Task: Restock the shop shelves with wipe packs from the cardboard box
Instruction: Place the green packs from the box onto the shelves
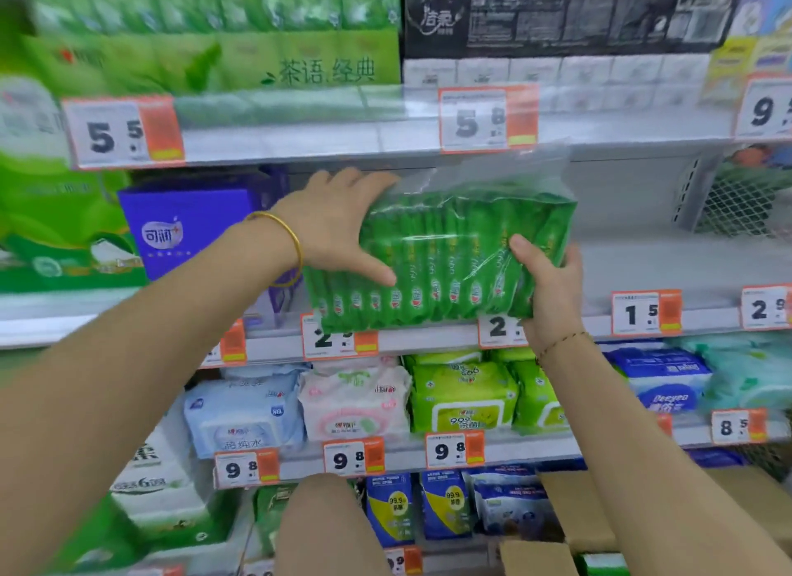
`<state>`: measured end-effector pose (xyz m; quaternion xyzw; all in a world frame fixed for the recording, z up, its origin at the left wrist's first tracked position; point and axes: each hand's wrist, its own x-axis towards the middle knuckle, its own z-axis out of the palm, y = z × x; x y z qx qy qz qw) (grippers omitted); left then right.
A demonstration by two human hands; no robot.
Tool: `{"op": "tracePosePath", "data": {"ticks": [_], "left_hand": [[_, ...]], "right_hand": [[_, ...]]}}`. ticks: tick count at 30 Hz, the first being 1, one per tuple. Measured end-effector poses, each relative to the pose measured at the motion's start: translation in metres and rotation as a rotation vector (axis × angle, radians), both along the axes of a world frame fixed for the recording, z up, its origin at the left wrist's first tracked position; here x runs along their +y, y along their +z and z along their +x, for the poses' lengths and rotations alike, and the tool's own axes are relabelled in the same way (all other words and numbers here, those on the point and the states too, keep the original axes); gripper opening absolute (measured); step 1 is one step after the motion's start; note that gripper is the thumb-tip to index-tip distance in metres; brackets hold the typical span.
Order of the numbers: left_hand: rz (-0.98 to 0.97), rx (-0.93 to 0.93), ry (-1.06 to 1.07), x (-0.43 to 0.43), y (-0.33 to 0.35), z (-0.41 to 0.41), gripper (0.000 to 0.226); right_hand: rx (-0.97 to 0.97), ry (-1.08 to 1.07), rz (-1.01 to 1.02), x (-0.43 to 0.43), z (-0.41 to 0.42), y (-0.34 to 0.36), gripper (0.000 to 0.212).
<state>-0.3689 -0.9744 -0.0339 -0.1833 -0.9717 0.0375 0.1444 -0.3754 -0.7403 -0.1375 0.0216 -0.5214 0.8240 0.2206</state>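
A clear plastic bundle of several small green wipe packs (445, 254) is held up in front of the middle shelf (643, 271). My left hand (338, 224) grips its upper left side, thumb across the front. My right hand (544, 279) holds its lower right corner from below. The bundle's bottom edge hangs level with the shelf's front rail. The cardboard box (570, 515) sits low at the right, mostly hidden behind my right forearm.
A purple box (188, 232) stands on the middle shelf left of the bundle. Below are blue, pink and green wipe packs (463, 399). Green tissue packs (214, 56) fill the top shelf. Price tags (643, 314) line the rails. Bare shelf lies right of the bundle.
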Motion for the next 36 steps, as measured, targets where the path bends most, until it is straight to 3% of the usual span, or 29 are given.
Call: {"op": "tracePosePath", "data": {"ticks": [4,8,12,14,17,20,23,25,28,36], "left_hand": [[0.045,0.170,-0.029,0.000,-0.026,-0.025,0.098],[0.038,0.335,-0.013,0.004,-0.037,-0.056,0.082],[0.010,0.344,0.083,0.010,-0.053,-0.098,0.078],[-0.029,0.317,0.109,0.014,-0.068,-0.119,0.077],[-0.037,0.325,0.112,0.024,-0.080,-0.135,0.080],[-0.127,0.369,0.115,0.028,-0.087,-0.133,0.100],[-0.226,0.373,0.122,0.022,-0.101,-0.128,0.112],[-0.282,0.378,0.143,0.019,-0.106,-0.129,0.119],[-0.348,0.393,0.177,0.019,-0.109,-0.141,0.123],[-0.369,0.346,0.210,0.024,-0.107,-0.193,0.110]], "right_hand": [[0.048,-0.029,0.027,-0.003,-0.025,-0.001,0.042],[0.026,-0.018,0.136,0.003,-0.062,0.004,0.052],[-0.086,-0.050,0.509,0.010,-0.100,0.010,0.061],[-0.232,-0.052,0.716,0.013,-0.116,0.008,0.060],[-0.403,-0.144,0.872,0.010,-0.130,0.003,0.070],[-0.206,-0.440,1.027,-0.005,-0.123,0.003,0.096],[-0.052,-0.685,1.585,-0.025,-0.124,-0.009,0.102],[-0.122,-0.678,1.763,-0.033,-0.132,-0.015,0.109],[-0.211,-0.618,1.801,-0.036,-0.147,-0.018,0.114],[-0.272,-0.601,1.762,-0.046,-0.201,-0.020,0.099]]}}
